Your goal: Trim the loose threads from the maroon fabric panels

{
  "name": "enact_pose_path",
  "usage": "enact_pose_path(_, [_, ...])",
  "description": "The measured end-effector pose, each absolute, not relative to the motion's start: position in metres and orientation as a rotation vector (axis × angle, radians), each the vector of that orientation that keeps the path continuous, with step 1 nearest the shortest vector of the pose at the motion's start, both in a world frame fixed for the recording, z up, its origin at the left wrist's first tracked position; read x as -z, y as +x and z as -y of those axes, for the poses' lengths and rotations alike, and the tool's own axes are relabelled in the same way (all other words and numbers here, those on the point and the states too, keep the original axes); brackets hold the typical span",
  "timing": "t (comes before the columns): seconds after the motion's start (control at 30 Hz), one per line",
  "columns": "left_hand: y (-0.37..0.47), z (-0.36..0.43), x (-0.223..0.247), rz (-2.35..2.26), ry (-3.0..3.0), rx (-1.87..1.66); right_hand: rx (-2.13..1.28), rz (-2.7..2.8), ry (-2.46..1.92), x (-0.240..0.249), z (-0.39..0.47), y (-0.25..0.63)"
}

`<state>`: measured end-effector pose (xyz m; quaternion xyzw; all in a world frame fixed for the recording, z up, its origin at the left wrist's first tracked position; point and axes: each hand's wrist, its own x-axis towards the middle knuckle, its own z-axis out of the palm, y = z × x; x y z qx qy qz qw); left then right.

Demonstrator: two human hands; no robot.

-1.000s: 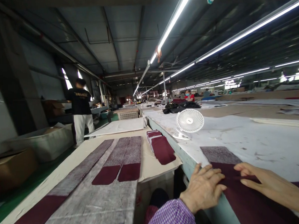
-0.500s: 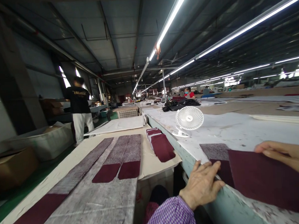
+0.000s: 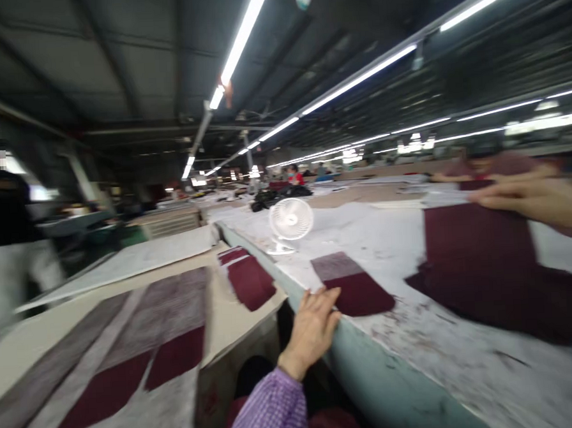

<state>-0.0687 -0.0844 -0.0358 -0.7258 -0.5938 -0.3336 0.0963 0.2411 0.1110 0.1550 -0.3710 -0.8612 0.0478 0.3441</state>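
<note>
My left hand point(image 3: 314, 327) lies with its fingers spread on the edge of the white-covered table, its fingertips at the side of a fabric piece point(image 3: 357, 293) that is maroon with a grey speckled end. Over to the right, my right hand point(image 3: 529, 201) pinches the upper edge of a larger maroon fabric panel point(image 3: 479, 248). That panel hangs down from the fingers, and its lower part spreads over the table toward the right. Motion blurs the right hand slightly.
A small white fan point(image 3: 291, 219) stands on the table. On the lower left table are a stack of maroon pieces point(image 3: 251, 283) and grey-and-maroon strips point(image 3: 176, 357). A gap separates the tables. One person point(image 3: 9, 241) stands at left; another point(image 3: 489, 165) is across the table.
My view has swung right. My right hand has carried the maroon panel away from the smaller piece, which now shows whole. My left hand stays at the table edge.
</note>
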Motion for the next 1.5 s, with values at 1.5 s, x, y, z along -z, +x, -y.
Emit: enact_pose_path(1.5, [-0.018, 0.062, -0.011, 2.028, -2.157, 0.956, -0.282, 2.853, -0.216, -0.066, -0.057, 0.122])
